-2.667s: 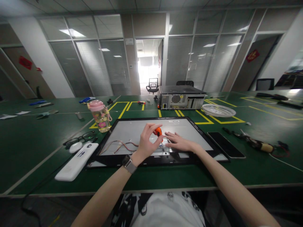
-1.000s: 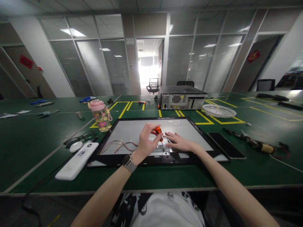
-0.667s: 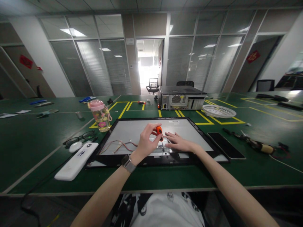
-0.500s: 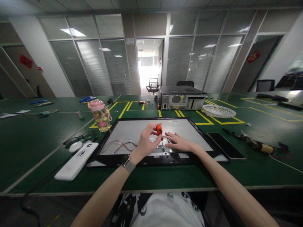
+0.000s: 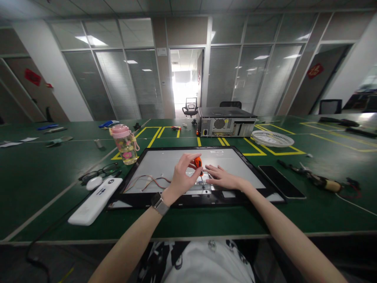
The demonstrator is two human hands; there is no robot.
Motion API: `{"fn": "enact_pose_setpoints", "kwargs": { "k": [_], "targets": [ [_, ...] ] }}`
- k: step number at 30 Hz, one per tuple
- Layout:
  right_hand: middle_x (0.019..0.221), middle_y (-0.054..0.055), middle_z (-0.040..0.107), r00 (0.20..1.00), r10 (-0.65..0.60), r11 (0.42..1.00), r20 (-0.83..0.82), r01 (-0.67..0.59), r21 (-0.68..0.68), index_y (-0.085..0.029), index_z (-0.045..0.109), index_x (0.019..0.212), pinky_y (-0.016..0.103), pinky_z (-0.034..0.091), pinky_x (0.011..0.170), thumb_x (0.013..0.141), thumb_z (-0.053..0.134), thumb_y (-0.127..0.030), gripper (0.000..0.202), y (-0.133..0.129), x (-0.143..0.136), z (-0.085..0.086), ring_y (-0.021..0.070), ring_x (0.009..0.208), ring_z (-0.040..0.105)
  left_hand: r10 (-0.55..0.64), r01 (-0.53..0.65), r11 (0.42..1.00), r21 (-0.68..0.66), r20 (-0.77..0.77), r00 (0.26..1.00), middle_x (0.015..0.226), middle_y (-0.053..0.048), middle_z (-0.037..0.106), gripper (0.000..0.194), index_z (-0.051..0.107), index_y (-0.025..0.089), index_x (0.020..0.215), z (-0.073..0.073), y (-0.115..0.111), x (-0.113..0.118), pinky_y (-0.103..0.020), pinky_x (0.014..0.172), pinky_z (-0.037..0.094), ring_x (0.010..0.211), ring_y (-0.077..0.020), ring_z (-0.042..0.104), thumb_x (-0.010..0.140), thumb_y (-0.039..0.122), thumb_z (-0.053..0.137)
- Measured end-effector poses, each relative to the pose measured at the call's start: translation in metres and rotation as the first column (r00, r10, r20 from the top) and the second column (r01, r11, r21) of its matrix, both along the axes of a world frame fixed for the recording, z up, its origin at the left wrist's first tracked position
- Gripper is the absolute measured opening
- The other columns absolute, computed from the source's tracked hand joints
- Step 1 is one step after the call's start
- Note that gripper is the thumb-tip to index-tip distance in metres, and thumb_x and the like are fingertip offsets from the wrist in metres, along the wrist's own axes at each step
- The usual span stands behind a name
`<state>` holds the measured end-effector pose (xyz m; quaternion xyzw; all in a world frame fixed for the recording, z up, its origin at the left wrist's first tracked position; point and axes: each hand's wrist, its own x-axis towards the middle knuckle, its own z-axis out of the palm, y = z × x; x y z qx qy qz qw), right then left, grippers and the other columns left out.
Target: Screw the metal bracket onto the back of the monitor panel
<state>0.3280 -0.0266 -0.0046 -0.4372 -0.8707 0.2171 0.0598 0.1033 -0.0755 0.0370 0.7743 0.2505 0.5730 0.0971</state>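
My left hand, with a watch at the wrist, is closed around the orange and black handle of a screwdriver. The screwdriver stands nearly upright, its tip down at a small metal bracket near the lower middle of a flat display panel. That panel lies grey side up in a black frame. My right hand rests flat on it just right of the screwdriver, fingers stretched out and holding nothing. Thin coloured wires run over the panel's left part. The exact contact of the tip is too small to tell.
Left of the panel are a white power bank, glasses and a pink-lidded bottle. A phone and a bundle of wires lie right. Behind stand a computer case and a white basket.
Almost nothing differs. The fingers of my left hand have shifted very slightly on the screwdriver handle; my right hand stays in place.
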Motion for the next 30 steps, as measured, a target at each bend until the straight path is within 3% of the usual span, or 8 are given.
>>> {"fn": "enact_pose_setpoints", "kwargs": {
  "k": [13, 30],
  "targets": [
    [0.162, 0.01, 0.014, 1.0, -0.008, 1.0, 0.009, 0.009, -0.012, -0.023, 0.027, 0.153, 0.052, -0.001, 0.12, 0.089, 0.035, -0.074, 0.083, -0.0032, -0.002, 0.0045, 0.0278, 0.15, 0.009, -0.026, 0.026, 0.999, -0.018, 0.006, 1.0, 0.104, -0.004, 0.06, 0.044, 0.054, 0.023, 0.124, -0.0012, 0.0021, 0.0003, -0.023, 0.073, 0.059, 0.087, -0.0123, 0.063, 0.083, 0.01, 0.06],
    [0.162, 0.01, 0.014, 1.0, -0.004, 1.0, 0.007, 0.004, -0.006, -0.023, 0.026, 0.154, 0.052, -0.002, 0.12, 0.089, 0.034, -0.075, 0.083, -0.0022, -0.0014, 0.0035, 0.0291, 0.15, 0.009, -0.054, 0.055, 0.998, -0.02, 0.06, 0.997, 0.102, -0.002, 0.059, 0.042, 0.055, 0.023, 0.122, -0.0031, 0.0029, 0.0008, -0.023, 0.07, 0.061, 0.079, -0.0094, 0.065, 0.082, 0.015, 0.066]
  ]
}}
